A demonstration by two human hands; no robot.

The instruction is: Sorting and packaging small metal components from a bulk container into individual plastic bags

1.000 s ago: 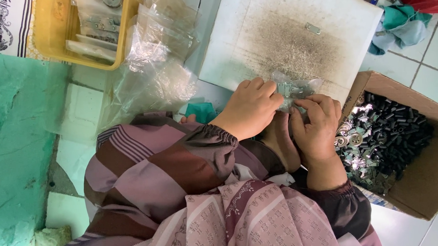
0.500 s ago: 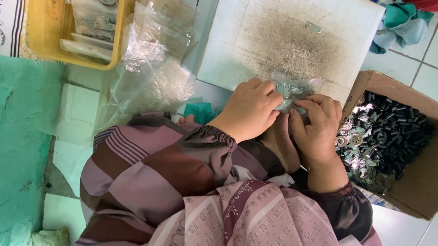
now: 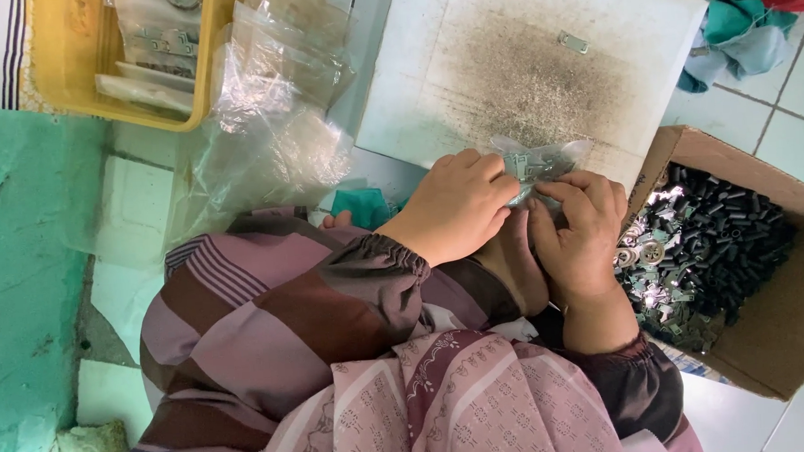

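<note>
While a small clear bag (image 3: 544, 161) holding a metal part is pinched shut-fingered by left hand (image 3: 460, 205) and right hand (image 3: 583, 236), slippage is risked. Contents may be spilled onto the white board (image 3: 522, 67).

glossy clear plastic bag (image 3: 544, 159), matt cardboard box (image 3: 790, 313)

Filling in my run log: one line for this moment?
left hand: holds small clear bag | right hand: holds bag | cardboard box: beside

Yellow tray (image 3: 70, 78), brown-and-mauve striped sleeve (image 3: 288, 303)
</note>
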